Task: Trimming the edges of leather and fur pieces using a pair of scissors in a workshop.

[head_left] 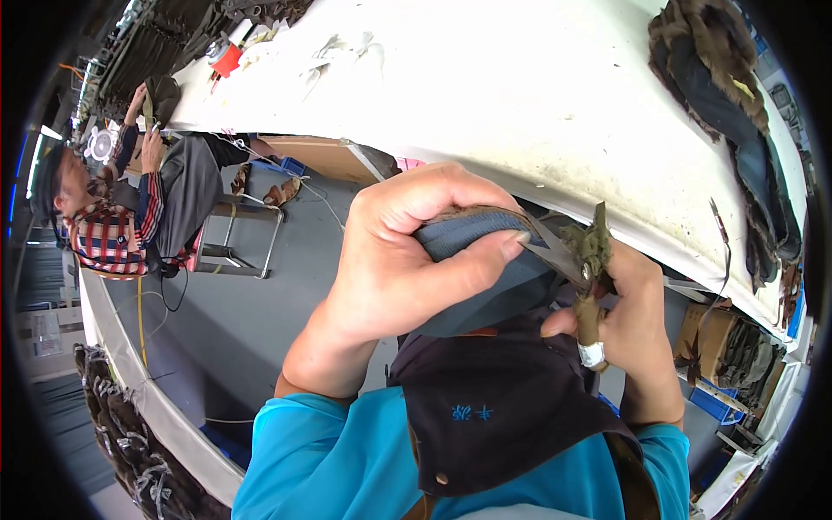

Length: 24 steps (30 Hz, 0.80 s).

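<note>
My left hand (407,256) pinches a folded blue-grey fabric piece (485,299) with a brown edge, the thumb lying along its upper face. At the right, my right hand (637,308) is closed round a pair of scissors (588,325) with tape-wrapped handles and a whitish band. The blades point up and left to the fabric's edge beside my left thumb. Whether they are closed on the cloth I cannot tell. Greenish frayed wrapping surrounds the scissors near the pivot. Both hands are raised in front of my dark apron (511,416).
A long white table (520,87) stretches ahead. White gloves (355,56) and a red container (225,59) lie on it, with brown fur pieces (728,113) at the right. Another person (113,208) sits at the left, handling a dark item. Stacked goods (737,355) stand below right.
</note>
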### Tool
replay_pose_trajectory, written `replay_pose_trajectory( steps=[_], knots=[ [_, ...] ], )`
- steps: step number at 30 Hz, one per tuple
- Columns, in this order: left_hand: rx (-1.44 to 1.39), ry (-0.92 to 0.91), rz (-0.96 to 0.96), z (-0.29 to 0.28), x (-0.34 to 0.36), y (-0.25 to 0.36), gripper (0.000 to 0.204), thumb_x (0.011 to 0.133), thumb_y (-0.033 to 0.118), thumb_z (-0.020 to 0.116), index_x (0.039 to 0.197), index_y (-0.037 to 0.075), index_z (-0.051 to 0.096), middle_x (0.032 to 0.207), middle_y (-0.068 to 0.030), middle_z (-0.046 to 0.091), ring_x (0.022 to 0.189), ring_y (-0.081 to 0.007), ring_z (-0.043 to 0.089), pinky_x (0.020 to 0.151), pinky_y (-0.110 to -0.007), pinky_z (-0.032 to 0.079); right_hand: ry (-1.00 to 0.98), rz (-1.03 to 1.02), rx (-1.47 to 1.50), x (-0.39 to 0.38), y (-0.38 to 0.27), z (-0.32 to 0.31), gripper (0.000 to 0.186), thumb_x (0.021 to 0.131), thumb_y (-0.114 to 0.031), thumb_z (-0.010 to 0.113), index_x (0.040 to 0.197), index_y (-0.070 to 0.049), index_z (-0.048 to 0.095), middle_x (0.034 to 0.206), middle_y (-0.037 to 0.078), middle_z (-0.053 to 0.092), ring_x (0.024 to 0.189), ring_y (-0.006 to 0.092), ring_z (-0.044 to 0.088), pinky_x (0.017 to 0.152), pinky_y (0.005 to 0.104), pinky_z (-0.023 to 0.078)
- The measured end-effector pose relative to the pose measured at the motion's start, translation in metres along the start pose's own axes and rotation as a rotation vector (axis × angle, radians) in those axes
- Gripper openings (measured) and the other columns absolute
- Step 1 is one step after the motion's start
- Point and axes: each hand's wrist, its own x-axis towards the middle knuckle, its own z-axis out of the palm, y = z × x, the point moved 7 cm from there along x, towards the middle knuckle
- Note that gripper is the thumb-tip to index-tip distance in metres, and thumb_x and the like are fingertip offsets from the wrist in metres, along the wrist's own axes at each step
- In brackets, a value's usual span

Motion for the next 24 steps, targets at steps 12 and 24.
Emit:
replay_pose_trajectory(
  steps=[12,24],
  knots=[
    [0.071,0.005,0.016,0.000,-0.004,0.006,0.017,0.068,-0.002,0.065,0.086,-0.001,0.063,0.077,-0.0049,0.062,0.069,-0.0087,0.056,0.062,-0.021,0.042,0.053,-0.072,-0.041,0.005,-0.013,-0.001,0.045,0.047,-0.022,0.086,0.079,-0.003,0.061,0.058,0.006,0.047,0.049,0.0207,0.045,0.046,0.0301,0.036],
    [0.103,0.021,0.033,-0.001,-0.005,0.008,0.018,0.066,-0.003,0.064,0.084,-0.003,0.063,0.075,-0.0055,0.060,0.065,-0.0081,0.051,0.060,-0.021,0.038,0.078,-0.056,-0.081,0.006,-0.018,-0.002,0.044,0.046,-0.021,0.086,0.080,-0.004,0.062,0.055,0.005,0.046,0.047,0.0197,0.044,0.044,0.0302,0.035]
  ],
)
